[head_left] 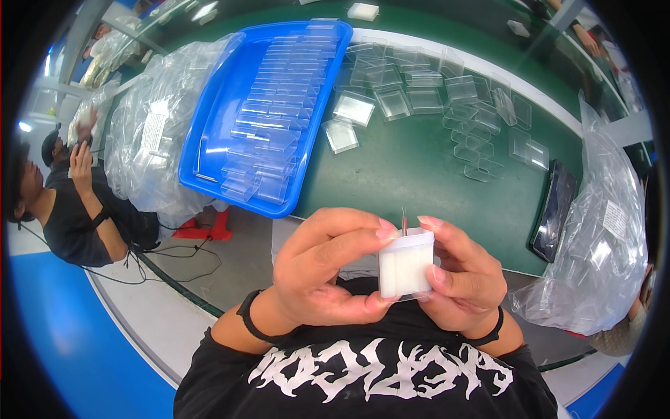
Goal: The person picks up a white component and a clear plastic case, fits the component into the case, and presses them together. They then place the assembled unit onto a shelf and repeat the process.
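A small white block-shaped piece point(406, 271) with a paler band round its top is held upright in front of my chest. Thin metal prongs point(404, 222) stick up from its top, and a clear plastic edge shows at its bottom. My left hand point(322, 262) pinches it from the left, thumb low and fingertips at the top rim. On the other side my right hand point(463, 278) grips it, one finger at the top corner and others against its side. Beyond, clear plastic cases point(393, 103) lie scattered on the green table point(391, 171).
A blue tray point(194, 150) with rows of clear cases stands at the left of the table. Large clear plastic bags lie left point(167, 105) and right point(604, 244). A dark phone-like slab point(553, 209) rests near the right edge. Another person point(84, 202) is at far left, near loose cables.
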Action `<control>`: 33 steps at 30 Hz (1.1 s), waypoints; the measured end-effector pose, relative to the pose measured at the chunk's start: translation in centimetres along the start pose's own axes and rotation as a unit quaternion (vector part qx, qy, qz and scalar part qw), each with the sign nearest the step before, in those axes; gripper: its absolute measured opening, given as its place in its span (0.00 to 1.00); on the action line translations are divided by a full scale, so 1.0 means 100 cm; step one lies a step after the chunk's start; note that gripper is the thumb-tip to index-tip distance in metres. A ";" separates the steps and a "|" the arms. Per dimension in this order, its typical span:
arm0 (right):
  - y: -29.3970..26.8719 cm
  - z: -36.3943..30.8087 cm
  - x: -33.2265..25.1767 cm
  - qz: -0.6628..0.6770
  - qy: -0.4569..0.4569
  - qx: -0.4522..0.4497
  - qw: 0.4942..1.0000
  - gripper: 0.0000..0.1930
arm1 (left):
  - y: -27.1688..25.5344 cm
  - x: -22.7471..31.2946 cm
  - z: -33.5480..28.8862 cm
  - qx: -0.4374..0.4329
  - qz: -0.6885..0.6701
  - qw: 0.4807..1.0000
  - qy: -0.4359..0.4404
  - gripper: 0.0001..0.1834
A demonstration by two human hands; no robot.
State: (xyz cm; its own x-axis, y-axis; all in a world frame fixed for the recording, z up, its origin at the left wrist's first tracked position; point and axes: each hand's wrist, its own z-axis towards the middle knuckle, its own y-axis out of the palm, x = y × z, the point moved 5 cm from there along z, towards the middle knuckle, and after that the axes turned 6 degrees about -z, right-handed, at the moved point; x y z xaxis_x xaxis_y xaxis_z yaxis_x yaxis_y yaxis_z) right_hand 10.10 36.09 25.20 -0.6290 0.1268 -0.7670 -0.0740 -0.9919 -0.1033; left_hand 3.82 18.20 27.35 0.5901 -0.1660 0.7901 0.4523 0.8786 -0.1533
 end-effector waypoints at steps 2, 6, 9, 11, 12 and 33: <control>0.000 0.001 0.001 -0.007 -0.001 0.011 1.000 0.23 | -0.001 -0.001 0.000 -0.001 0.004 1.000 0.000 0.31; -0.001 0.003 0.003 0.007 0.009 0.001 1.000 0.22 | -0.001 0.000 -0.003 0.003 0.003 0.999 -0.038 0.32; -0.002 0.002 0.004 0.010 0.011 -0.006 1.000 0.21 | 0.002 -0.002 -0.005 0.008 -0.017 0.998 -0.054 0.32; -0.002 0.001 0.005 -0.001 0.008 -0.006 1.000 0.20 | 0.001 -0.005 -0.007 0.010 -0.021 0.998 -0.057 0.32; -0.002 0.001 0.005 -0.001 0.009 -0.005 1.000 0.20 | 0.001 -0.006 -0.008 0.012 -0.025 0.998 -0.060 0.33; 0.000 0.001 0.005 0.050 -0.007 -0.013 0.999 0.23 | 0.003 -0.004 -0.008 -0.007 -0.076 0.997 -0.027 0.34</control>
State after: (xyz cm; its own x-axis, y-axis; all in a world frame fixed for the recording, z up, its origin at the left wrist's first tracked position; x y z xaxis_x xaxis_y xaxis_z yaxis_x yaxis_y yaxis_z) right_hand 9.72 36.12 24.88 -0.6427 0.0260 -0.7656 0.0096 -0.9991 -0.0420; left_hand 4.23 18.20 26.49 0.4764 -0.2722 0.8360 0.5440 0.8382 -0.0371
